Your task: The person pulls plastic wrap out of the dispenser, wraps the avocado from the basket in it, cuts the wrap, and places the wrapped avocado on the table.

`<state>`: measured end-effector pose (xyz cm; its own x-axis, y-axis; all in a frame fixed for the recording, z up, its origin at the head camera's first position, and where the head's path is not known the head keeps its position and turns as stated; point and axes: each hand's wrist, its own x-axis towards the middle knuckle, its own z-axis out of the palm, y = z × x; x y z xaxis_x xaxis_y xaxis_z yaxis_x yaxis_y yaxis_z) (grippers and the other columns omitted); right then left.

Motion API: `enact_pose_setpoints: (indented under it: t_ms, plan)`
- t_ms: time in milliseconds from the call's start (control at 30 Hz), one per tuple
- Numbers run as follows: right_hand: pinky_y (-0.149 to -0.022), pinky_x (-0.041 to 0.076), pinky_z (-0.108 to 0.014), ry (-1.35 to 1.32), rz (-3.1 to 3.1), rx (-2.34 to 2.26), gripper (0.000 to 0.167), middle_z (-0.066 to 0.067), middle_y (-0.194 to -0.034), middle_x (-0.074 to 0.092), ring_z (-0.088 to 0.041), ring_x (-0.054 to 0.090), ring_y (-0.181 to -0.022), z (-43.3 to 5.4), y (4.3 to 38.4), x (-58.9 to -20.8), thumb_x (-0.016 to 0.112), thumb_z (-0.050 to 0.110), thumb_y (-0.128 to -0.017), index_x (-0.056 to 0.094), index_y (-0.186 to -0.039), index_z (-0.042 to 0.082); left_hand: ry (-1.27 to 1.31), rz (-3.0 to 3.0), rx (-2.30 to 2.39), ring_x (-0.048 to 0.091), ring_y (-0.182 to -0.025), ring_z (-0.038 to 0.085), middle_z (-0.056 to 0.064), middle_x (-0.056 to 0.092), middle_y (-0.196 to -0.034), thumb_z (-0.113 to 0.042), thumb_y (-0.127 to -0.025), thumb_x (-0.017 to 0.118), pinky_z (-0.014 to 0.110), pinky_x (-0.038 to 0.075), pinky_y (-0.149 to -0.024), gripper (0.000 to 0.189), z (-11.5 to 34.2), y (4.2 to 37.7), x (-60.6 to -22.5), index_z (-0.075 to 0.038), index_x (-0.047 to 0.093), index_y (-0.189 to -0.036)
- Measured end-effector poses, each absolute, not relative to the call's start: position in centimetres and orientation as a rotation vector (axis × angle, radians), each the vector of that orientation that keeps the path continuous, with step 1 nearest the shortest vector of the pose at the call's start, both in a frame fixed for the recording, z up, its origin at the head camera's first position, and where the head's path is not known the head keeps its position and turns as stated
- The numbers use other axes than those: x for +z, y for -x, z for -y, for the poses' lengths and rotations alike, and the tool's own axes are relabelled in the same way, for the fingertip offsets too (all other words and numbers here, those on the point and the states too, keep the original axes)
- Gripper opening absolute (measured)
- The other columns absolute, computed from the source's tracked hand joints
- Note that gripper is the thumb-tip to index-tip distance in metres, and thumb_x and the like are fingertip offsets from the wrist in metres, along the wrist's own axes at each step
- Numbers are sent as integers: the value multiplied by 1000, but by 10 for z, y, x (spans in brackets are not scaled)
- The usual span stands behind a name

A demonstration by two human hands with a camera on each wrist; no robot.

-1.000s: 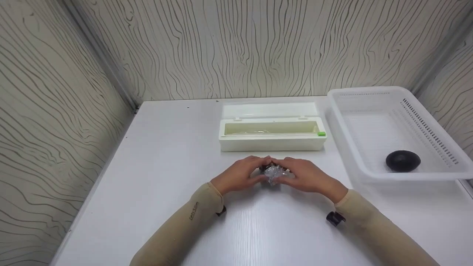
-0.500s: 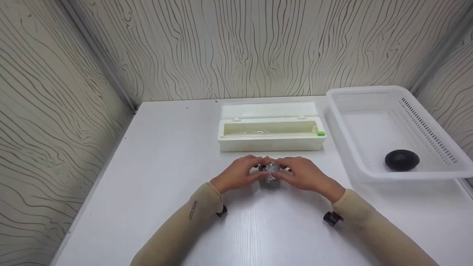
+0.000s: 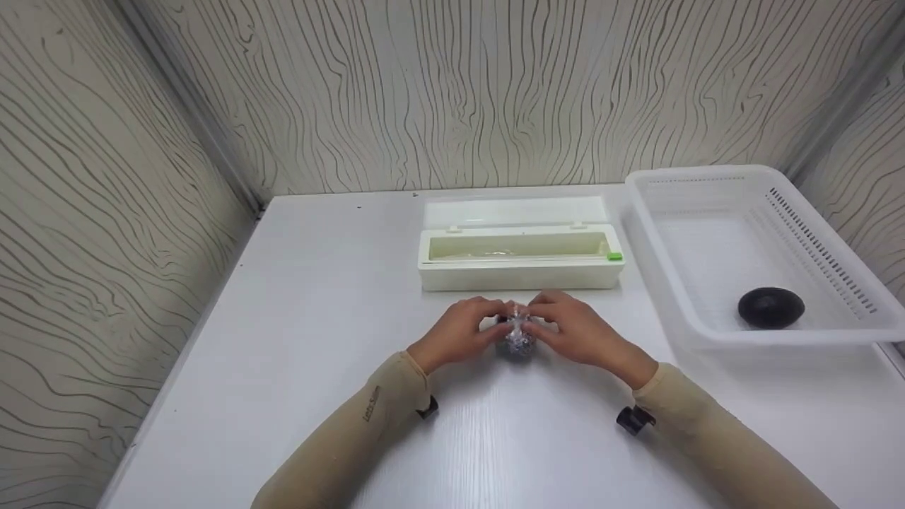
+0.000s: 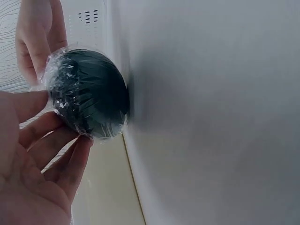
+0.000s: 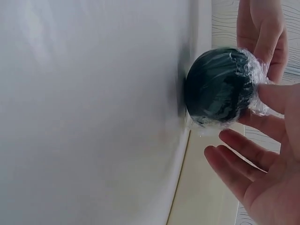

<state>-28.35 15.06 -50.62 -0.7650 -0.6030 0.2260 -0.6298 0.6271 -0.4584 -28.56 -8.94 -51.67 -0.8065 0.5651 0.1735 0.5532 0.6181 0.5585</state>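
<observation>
In the head view a dark rounded object, wrapped in crumpled clear cling film, sits on the table between both hands. From the wrists it looks dark green and smooth, though its exact kind cannot be told. My left hand holds its left side, thumb on the gathered film and fingertips against the wrapped body. Opposite, my right hand pinches the bunched film between thumb and index finger; its other fingers are spread apart from the object. The film is bunched on top, while the underside touches the table.
Just behind the hands stands a white cling film dispenser box, lid raised, with a green slider at its right end. To the right, a white plastic basket holds a black oval object. Patterned walls enclose the table.
The loose film in front has been drawn up and gathered on top of the dark object. My right hand has shifted slightly, its fingers lifting a little; the left hand barely moved.
</observation>
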Motion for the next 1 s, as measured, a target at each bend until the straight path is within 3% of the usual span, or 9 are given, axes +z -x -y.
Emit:
enact_pose_setpoints:
  t_ms: [133,233,433,700,867,1000]
  plan:
    - [-82,57,-41,-1048,2774,808,28,-4,-109,69,-22,68,-95,-149,280,-505,63,28,-105,74,-123,10,-976,-2819,1002,69,-111,15,-3,76,-121,-29,-104,64,35,55,-100,25,88,285,-518,-18,74,-124]
    - [-83,60,-45,-1023,2774,777,35,-6,-111,75,-25,73,-96,-147,278,-505,65,25,-103,66,-133,6,-973,-2818,1038,70,-113,15,-2,76,-120,-27,-104,66,35,55,-102,22,87,285,-519,-16,74,-121]
    - [-81,61,-49,-999,2742,759,41,-10,-104,80,-28,77,-95,-144,277,-503,70,21,-100,52,-134,11,-992,-2811,1128,72,-116,17,3,75,-126,-26,-103,67,37,56,-104,29,86,284,-520,-21,58,-130]
    - [-78,63,-38,-1064,2640,809,14,-2,-104,80,-19,78,-90,-146,281,-506,74,18,-97,75,-110,14,-1102,-2880,996,72,-105,11,-3,78,-114,-20,-102,68,31,57,-97,21,86,284,-519,-18,75,-122]
    - [-74,62,-37,-1087,2600,778,11,-4,-96,81,-18,77,-83,-148,282,-505,77,15,-94,81,-103,11,-1083,-2815,1023,70,-117,11,-3,76,-123,-24,-102,67,31,53,-107,28,88,284,-516,-17,73,-129]
    - [-69,62,-33,-1089,2624,878,12,-2,-93,81,-18,76,-82,-150,283,-503,77,14,-93,84,-102,12,-1060,-2760,1084,68,-119,10,-3,73,-129,-31,-102,68,32,54,-106,28,89,285,-516,-19,75,-126]
